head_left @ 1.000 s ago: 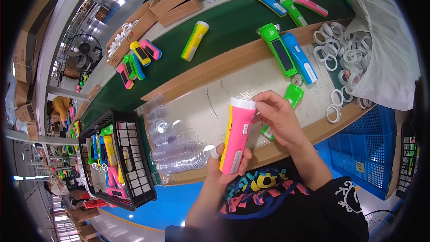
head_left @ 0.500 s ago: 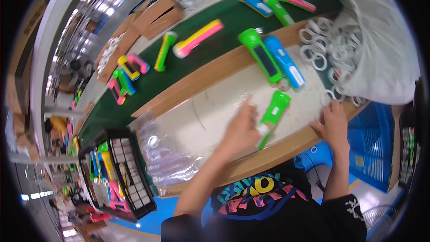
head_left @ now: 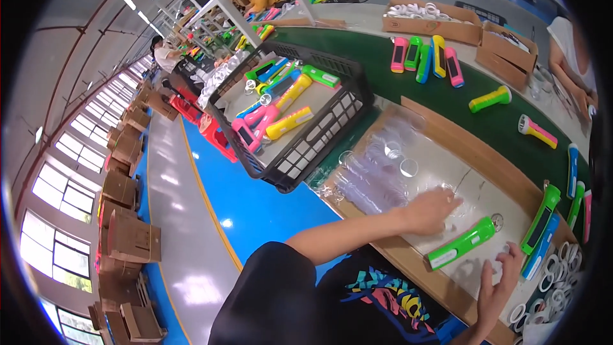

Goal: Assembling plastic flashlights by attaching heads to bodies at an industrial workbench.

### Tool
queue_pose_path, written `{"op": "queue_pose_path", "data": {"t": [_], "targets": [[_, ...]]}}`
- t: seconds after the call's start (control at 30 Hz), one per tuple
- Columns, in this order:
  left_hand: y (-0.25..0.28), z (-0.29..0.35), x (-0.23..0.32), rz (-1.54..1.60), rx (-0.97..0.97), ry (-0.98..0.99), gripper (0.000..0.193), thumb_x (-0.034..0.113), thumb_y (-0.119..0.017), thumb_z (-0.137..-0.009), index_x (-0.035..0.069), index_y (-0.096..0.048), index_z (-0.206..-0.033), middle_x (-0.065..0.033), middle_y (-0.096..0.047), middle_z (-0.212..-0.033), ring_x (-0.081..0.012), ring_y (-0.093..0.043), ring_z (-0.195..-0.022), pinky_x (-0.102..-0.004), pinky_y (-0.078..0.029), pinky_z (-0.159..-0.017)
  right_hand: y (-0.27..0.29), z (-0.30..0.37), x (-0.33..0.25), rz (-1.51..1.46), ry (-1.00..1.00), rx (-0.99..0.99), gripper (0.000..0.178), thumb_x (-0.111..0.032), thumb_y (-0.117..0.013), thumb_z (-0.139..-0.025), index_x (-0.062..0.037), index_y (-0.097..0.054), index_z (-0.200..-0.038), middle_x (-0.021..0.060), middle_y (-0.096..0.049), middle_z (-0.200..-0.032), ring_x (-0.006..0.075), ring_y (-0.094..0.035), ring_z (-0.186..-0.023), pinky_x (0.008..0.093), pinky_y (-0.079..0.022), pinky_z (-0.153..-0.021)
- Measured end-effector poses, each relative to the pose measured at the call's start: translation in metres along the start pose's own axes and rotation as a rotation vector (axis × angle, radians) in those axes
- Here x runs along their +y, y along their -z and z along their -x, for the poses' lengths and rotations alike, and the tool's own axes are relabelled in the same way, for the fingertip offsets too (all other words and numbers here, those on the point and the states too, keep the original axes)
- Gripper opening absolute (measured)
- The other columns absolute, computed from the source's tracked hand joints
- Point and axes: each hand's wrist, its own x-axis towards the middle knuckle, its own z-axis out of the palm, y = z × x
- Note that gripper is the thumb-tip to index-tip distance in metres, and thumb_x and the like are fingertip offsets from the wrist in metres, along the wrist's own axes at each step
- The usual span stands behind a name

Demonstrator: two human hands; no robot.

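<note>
A green flashlight (head_left: 463, 243) lies in the shallow cardboard tray (head_left: 408, 252) in front of me, a round silvery piece (head_left: 497, 222) at its head end. My left hand (head_left: 431, 212) hovers just beyond the flashlight, fingers curled together, with something clear and glinting at the fingertips that is too small to name. To the right of the flashlight is my right hand (head_left: 500, 284), its fingers spread and holding nothing visible. Clear plastic discs (head_left: 377, 172) lie bunched in film at the tray's left end. White rings (head_left: 559, 281) are heaped at its right end.
A black crate (head_left: 319, 134) of colourful flashlights stands at the tray's left. A green flashlight with a dark panel (head_left: 541, 217) and a blue flashlight (head_left: 541, 248) lie at the right. More flashlights (head_left: 424, 61) rest on the green belt (head_left: 377, 45). Across it sits another person (head_left: 571, 67).
The view has swung left, bringing the crate and aisle further in. My right hand has left the white rings and come beside the green flashlight. My left hand has moved off that flashlight.
</note>
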Motion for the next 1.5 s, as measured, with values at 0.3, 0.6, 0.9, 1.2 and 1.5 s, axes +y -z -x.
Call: {"op": "queue_pose_path", "data": {"t": [0.3,0.6,0.9,1.2,1.5], "targets": [[0.016,0.004,-0.102,-0.564,0.172,-0.033,0.017,0.015,-0.056,-0.074,0.008,-0.062,-0.089,-0.0092,-0.060,-0.090,-0.0254,-0.056,-0.087,-0.0350,-0.043,-0.082,-0.077,-0.036,-0.036,-0.103,0.143,-0.128,0.046,-0.004,-0.066,-0.069,-0.0015,-0.049,-0.112,0.0150,-0.051,-0.113,0.0329,-0.047,-0.109,0.0384,-0.035,-0.097],[0.029,-0.024,-0.074,0.366,0.528,0.063,0.030,-0.007,-0.055,-0.065,0.003,-0.065,-0.091,-0.0130,-0.065,-0.084,-0.0244,-0.063,-0.081,-0.0329,-0.050,-0.072,-0.082,-0.036,-0.017,-0.137,0.065,-0.057,0.061,-0.005,-0.068,-0.068,0.0003,-0.043,-0.123,0.0176,-0.050,-0.112,0.0295,-0.052,-0.091,0.0356,-0.043,-0.081],[0.044,-0.041,0.035,1.188,0.212,0.269,0.024,-0.004,-0.066,-0.077,0.003,-0.062,-0.100,-0.0040,-0.061,-0.092,-0.0114,-0.056,-0.087,-0.0248,-0.046,-0.077,-0.084,-0.045,-0.016,-0.464,-0.145,0.071,0.069,-0.009,-0.071,-0.069,0.0003,-0.037,-0.128,0.0161,-0.050,-0.113,0.0236,-0.053,-0.080,0.0330,-0.046,-0.071],[-0.003,-0.012,0.033,0.285,-0.134,0.144,0.080,0.030,-0.072,-0.073,0.004,-0.031,-0.136,-0.0172,-0.056,-0.099,-0.0299,-0.058,-0.083,-0.0385,-0.049,-0.072,-0.041,-0.036,-0.002,-0.499,-0.201,0.265,0.063,0.000,-0.068,-0.067,-0.0024,-0.042,-0.125,0.0139,-0.047,-0.117,0.0182,-0.050,-0.082,0.0291,-0.044,-0.077],[0.020,-0.006,0.046,0.626,0.019,0.235,0.071,0.005,-0.066,-0.071,0.005,-0.034,-0.135,-0.0151,-0.050,-0.121,-0.0226,-0.051,-0.111,-0.0330,-0.040,-0.093,-0.032,-0.031,0.024,-0.458,-0.388,0.349,0.071,0.000,-0.068,-0.067,-0.0045,-0.036,-0.131,0.0128,-0.047,-0.115,0.0193,-0.050,-0.076,0.0289,-0.046,-0.066]]}}
